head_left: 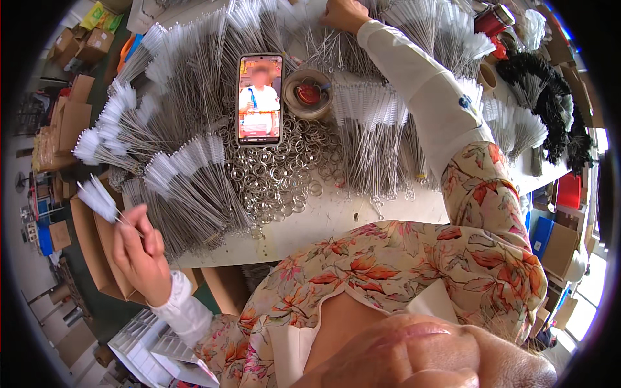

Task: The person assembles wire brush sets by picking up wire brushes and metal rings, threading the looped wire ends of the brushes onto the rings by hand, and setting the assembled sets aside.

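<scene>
At the left edge of the table, my left hand point(142, 255) is closed on the thin wire stems of a few straw brushes. The white bristle heads of these straw brushes point(98, 199) point up and left, away from my fingers. My right hand point(347, 14) is stretched to the far side of the table, at the top edge of the view. Its fingers are curled down among more brushes with wire stems point(326, 50); what they grip is hidden. Bundles of white brushes point(187, 171) lie between my hands, beside a heap of metal rings point(281, 171).
A lit phone point(261, 100) stands behind the rings, next to a round holder point(308, 94) with a red item inside. More white brushes point(372, 129) lie beneath my right arm. Black brushes point(540, 90) are at the right. Cardboard boxes point(97, 246) stand left of the table point(310, 229).
</scene>
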`<state>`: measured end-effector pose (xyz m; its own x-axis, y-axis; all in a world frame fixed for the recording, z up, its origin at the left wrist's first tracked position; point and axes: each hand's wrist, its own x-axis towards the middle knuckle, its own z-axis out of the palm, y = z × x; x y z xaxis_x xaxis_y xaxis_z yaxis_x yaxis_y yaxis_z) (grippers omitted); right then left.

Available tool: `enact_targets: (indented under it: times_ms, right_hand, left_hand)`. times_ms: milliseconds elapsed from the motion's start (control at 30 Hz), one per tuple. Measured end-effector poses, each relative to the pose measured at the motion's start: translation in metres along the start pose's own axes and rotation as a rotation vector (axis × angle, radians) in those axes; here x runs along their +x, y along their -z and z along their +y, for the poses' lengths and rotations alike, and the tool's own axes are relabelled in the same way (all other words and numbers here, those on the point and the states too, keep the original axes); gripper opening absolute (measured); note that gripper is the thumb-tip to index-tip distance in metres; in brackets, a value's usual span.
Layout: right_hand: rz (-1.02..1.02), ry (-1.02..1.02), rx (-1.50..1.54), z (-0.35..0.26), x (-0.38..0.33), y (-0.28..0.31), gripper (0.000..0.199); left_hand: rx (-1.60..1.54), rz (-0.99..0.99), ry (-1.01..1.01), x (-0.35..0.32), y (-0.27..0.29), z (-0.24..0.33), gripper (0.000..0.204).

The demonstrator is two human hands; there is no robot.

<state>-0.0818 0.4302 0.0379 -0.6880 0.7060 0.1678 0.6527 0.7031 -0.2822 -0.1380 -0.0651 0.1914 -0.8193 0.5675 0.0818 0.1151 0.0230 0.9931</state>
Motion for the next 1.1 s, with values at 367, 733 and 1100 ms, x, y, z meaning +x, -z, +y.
enact_targets:
  times_ms: [367,733,1100]
  right_hand:
    - [0.162,0.051,0.27,0.01,0.015,-0.006,0.022]
    - [0.509,-0.043,1.42,0.003,0.017,0.076,0.017]
    - [-0.211,0.075,-0.041,0.04,-0.042,0.031,0.045]
  left_hand:
    - [-0.184,0.309,0.141,-0.077,0.042,-0.06,0.029]
    - [-0.225,0.326,0.119,-0.093,0.053,-0.074,0.029]
    - [-0.232,0.375,0.137,-0.096,0.051,-0.085,0.031]
